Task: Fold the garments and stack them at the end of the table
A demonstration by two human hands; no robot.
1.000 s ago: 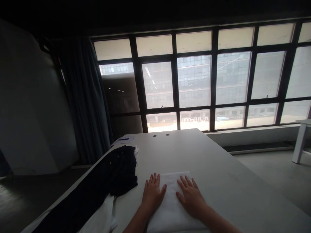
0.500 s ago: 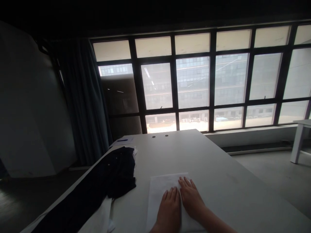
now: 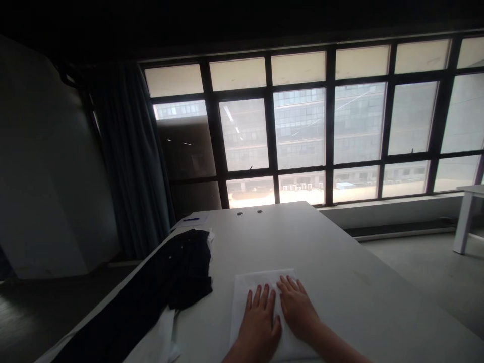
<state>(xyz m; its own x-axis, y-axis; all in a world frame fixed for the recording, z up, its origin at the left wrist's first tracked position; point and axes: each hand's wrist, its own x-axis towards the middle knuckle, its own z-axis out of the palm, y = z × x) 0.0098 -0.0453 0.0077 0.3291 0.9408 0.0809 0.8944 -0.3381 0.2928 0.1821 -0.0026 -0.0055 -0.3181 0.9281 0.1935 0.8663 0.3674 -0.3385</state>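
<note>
A flat white rectangular piece, folded cloth or a thin packet, I cannot tell which (image 3: 242,292), lies on the white table (image 3: 272,237) in front of me. My left hand (image 3: 260,317) rests palm down on its middle, fingers spread and thumb out to the right. On its right part lies my right hand (image 3: 298,307), flat with fingers stretched forward. Neither hand grips anything. Under both palms the surface is hidden.
Dark trousers (image 3: 151,282) lie along the table's left side, with white material (image 3: 161,333) partly under them. A pen (image 3: 191,219) sits on paper at the far left corner. Two round cable holes are near the far edge. Another white table (image 3: 463,217) stands at right.
My left hand has shifted slightly left, and its fingers and thumb have spread apart. My right hand has stayed nearly in place. The white piece looks almost unmoved.
</note>
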